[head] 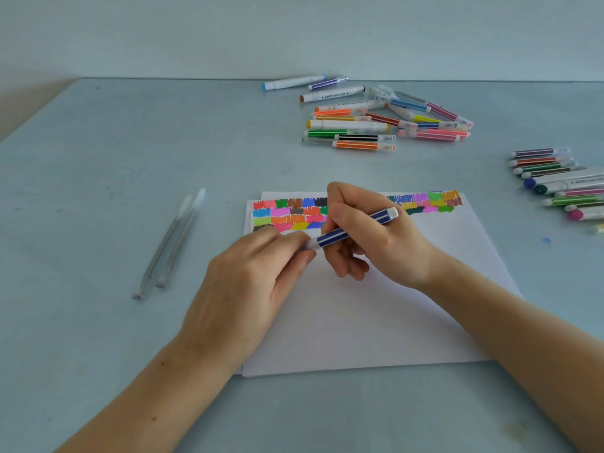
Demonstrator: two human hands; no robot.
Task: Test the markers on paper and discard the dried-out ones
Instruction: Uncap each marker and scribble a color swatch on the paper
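Blue striped marker (pixel 351 228) held over the paper (pixel 376 305), tilted. My right hand (pixel 372 233) grips its barrel; my left hand (pixel 248 282) pinches the capped lower end between thumb and fingers (pixel 294 238). Colour swatches (pixel 287 214) fill the sheet's far edge. Marker pile (pixel 376 119) beyond, another group (pixel 562 181) at right, two pale pens (pixel 170 246) left on the table (pixel 98 191).

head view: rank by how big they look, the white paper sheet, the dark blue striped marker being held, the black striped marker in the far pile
1. White paper sheet
2. Dark blue striped marker
3. Black striped marker, though it lies farther away, so 2 and 3 may match.
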